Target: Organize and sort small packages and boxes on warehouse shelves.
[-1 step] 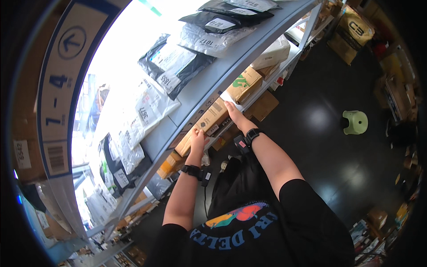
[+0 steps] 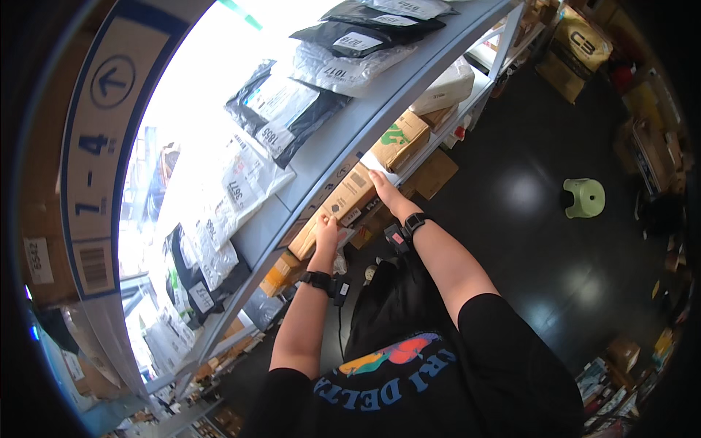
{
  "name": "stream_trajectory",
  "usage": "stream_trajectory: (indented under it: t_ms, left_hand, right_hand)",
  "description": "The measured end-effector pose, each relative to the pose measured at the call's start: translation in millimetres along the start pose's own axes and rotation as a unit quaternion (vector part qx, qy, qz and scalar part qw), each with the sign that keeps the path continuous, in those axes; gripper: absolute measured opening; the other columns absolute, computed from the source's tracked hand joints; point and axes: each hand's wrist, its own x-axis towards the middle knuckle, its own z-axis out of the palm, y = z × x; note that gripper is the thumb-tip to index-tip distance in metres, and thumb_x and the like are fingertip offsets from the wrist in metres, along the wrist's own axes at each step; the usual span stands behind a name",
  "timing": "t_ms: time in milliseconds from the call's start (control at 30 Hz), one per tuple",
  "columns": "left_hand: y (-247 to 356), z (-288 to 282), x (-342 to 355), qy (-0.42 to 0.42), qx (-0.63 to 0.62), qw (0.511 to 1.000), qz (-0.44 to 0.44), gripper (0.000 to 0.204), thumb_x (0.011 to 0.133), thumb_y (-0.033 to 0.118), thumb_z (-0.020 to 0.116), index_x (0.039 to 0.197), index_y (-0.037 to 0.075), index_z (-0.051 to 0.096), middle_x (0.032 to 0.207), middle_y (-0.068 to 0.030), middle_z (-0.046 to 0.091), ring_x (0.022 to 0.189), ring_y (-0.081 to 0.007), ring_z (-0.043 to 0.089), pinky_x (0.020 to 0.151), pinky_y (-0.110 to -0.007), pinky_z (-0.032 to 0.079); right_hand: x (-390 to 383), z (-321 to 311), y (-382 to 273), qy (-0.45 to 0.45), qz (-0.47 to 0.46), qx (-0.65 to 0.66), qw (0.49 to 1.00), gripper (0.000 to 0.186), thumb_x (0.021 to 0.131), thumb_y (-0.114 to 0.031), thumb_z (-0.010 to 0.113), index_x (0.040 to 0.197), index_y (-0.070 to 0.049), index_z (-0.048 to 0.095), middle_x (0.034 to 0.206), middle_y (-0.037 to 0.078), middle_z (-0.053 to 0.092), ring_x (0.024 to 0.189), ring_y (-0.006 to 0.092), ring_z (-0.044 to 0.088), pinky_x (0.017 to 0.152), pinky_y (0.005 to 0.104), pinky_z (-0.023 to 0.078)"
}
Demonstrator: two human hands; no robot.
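Observation:
A long brown cardboard box (image 2: 347, 194) lies on the shelf level under the grey upper shelf board. My left hand (image 2: 326, 229) grips its near lower edge left of the middle, with the fingers bent round it. At the box's right end my right hand (image 2: 383, 188) presses against the corner, thumb up on the front face and the other fingers partly hidden. Just to the right of it rests another cardboard box (image 2: 400, 141) with a green print. Below the long box, dark boxes (image 2: 352, 217) show in part.
The grey shelf board (image 2: 292, 191) above carries several black parcel bags (image 2: 292, 117) and white parcel bags (image 2: 241, 179). A printed rack label (image 2: 98, 146) stands close on the left. On the dark floor at right is a light green stool (image 2: 584, 198). An orange-taped box (image 2: 277, 274) sits lower left.
The view has shifted very slightly. Both hands stay on the long cardboard box, with no clear movement of it along the shelf.

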Motion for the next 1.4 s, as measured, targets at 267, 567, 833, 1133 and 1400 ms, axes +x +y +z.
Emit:
stream_trajectory:
  t_ms: [267,567,833,1133,1400]
  left_hand:
    - [-35,16,23,-0.103,-0.140,0.981,-0.088,0.044,0.096,0.015,0.051,0.137,0.012,0.036,0.130,-0.0132,0.048,0.096,-0.0320,0.062,0.077,-0.040,0.055]
    - [-47,6,31,-0.061,-0.353,0.932,-0.061,0.026,0.090,0.009,0.052,0.112,-0.002,0.049,0.120,-0.0111,0.052,0.122,-0.0319,0.048,0.105,-0.040,0.040]
    - [-7,8,0,-0.148,-0.124,0.980,-0.055,0.043,0.096,0.012,0.049,0.138,0.010,0.039,0.131,-0.0115,0.050,0.108,-0.0257,0.061,0.083,-0.032,0.053]
    - [61,59,-23,-0.200,-0.006,0.979,0.022,0.039,0.097,0.014,0.048,0.135,0.007,0.043,0.123,-0.0101,0.059,0.108,-0.0196,0.060,0.089,-0.029,0.048]
    - [129,181,-13,-0.178,0.023,0.974,0.137,0.057,0.098,0.025,0.052,0.149,0.015,0.029,0.135,-0.0049,0.050,0.114,-0.0145,0.051,0.093,-0.028,0.041]
  right_hand:
    - [-6,-6,58,0.132,0.087,-0.329,0.931,0.063,0.092,-0.049,0.054,0.147,-0.023,0.038,0.143,0.023,0.042,0.132,0.0396,0.039,0.112,0.0434,0.028]
    - [-18,23,38,0.053,0.177,0.100,0.978,0.085,0.088,-0.034,0.060,0.155,-0.025,0.008,0.148,0.014,0.035,0.128,0.0316,0.042,0.100,0.0513,0.038]
    - [-17,-12,10,0.053,0.151,0.153,0.975,0.076,0.090,-0.030,0.057,0.153,-0.017,0.017,0.140,0.013,0.045,0.122,0.0297,0.050,0.100,0.0474,0.039]
    - [-7,-110,12,0.214,0.019,0.042,0.976,0.035,0.090,-0.023,0.050,0.120,-0.006,0.054,0.102,0.006,0.061,0.086,0.0160,0.059,0.066,0.0308,0.047]
    - [57,-235,-84,0.395,-0.114,-0.029,0.911,0.057,0.084,-0.042,0.065,0.123,-0.002,0.053,0.122,0.025,0.054,0.114,0.0384,0.052,0.095,0.0429,0.044]
